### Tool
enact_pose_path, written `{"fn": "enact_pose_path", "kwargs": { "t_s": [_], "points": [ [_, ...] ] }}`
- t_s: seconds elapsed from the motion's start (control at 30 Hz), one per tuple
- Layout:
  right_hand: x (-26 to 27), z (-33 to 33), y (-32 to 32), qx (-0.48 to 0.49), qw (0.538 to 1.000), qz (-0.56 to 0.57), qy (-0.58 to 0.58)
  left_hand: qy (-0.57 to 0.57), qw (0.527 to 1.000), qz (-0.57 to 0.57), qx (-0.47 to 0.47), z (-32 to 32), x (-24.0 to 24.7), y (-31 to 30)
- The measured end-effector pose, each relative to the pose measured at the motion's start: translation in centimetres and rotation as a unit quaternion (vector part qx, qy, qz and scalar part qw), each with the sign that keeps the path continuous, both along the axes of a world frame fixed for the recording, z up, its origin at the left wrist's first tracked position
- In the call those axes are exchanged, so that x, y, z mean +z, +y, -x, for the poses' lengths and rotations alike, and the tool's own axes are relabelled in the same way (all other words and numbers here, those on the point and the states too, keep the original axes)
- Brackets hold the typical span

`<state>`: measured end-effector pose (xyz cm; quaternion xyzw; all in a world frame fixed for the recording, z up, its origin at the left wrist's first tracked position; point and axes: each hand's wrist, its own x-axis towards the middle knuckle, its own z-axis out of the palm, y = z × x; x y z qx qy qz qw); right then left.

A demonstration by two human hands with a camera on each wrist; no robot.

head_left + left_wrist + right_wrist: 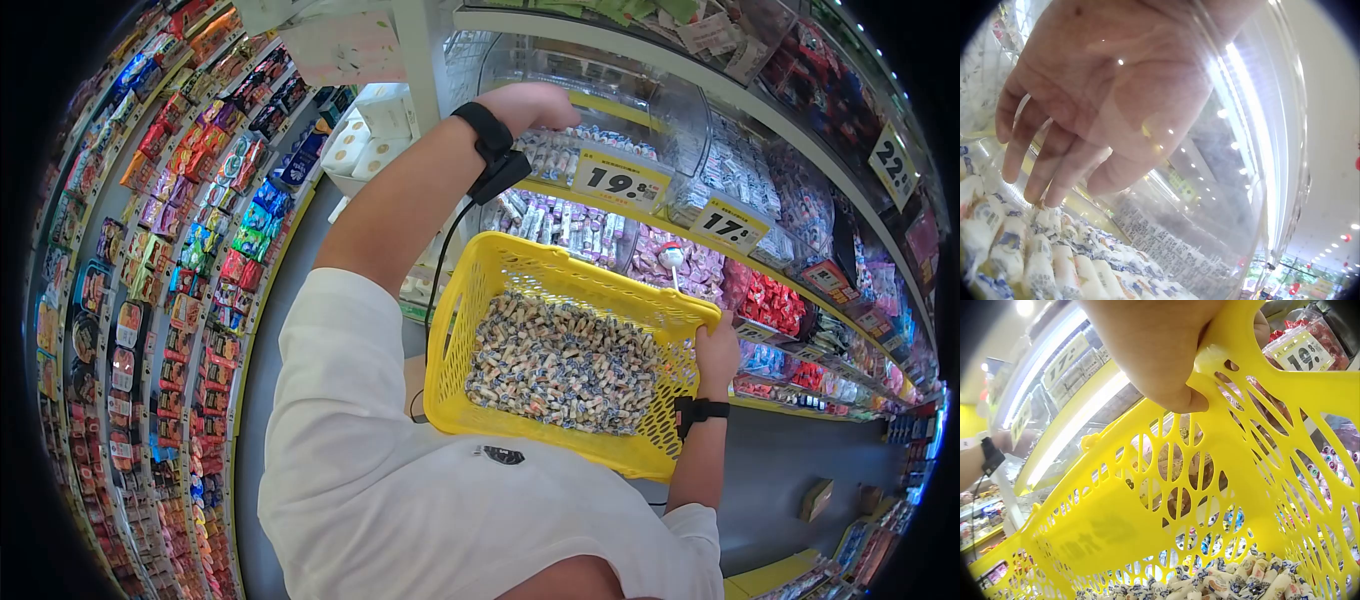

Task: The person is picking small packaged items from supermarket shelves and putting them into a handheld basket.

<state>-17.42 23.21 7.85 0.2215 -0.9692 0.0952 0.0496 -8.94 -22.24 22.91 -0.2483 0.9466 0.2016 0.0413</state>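
My left hand [530, 105] reaches into a clear plastic bin [640, 90] on the shelf. In the left wrist view its fingers [1060, 162] hang down, loosely extended, with the tips right at white wrapped candies [1041, 262] in the bin. Nothing shows in the palm. My right hand [717, 355] grips the right corner of a yellow plastic basket [590, 285]; in the right wrist view the thumb bends over the rim. A layer of small wrapped candies [560, 365] covers the basket's bottom. The basket is held against the front of the body, tilted slightly.
Price signs [620, 180] line the shelf edge above the basket. Below are bins of purple-wrapped candies [570, 225] and red-wrapped candies [770, 300]. Snack shelves [190, 200] stand across the aisle on the left. A small box [816, 499] lies on the floor at right.
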Motion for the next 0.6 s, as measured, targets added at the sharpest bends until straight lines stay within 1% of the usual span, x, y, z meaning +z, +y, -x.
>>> {"fn": "enact_pose_path", "kwargs": {
  "t_s": [0.4, 0.5, 0.6],
  "points": [
    [0.2, -0.2, -0.1, 0.002, 1.000, -0.001, 0.001, 0.006, 1.000, 0.009, -0.017, 0.3, -0.6, -0.6],
    [0.1, -0.2, -0.1, 0.001, 1.000, -0.001, 0.004, 0.026, 1.000, 0.008, -0.009, 0.3, -0.4, -0.4],
    [0.4, -0.3, -0.1, -0.001, 1.000, -0.002, 0.000, 0.096, 0.995, -0.037, -0.013, -0.3, 0.6, 0.2]
  ]
}}
